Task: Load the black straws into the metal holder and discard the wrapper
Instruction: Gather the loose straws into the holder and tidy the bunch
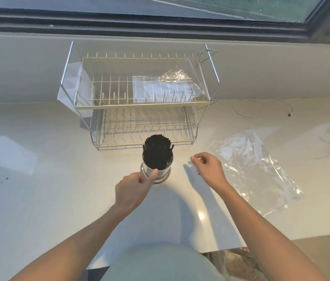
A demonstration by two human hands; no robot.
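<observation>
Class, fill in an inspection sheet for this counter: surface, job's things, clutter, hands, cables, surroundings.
Surface: pale counter, glossy.
Job's things: black straws upright in metal holder; clear wrapper lies flat to the right, not discarded.
Clutter: dish rack holding plastic bags.
Hands: left hand has its grip on the holder; right hand pinches something too small to tell.
Cables: white cord far right.
Surroundings: window behind.

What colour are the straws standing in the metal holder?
Black straws, seen best in the head view, in the shiny silver holder.

Soft daylight from the window (221, 7) lights the counter (38, 199); arm shadows, small glare, wide-angle bending.
</observation>
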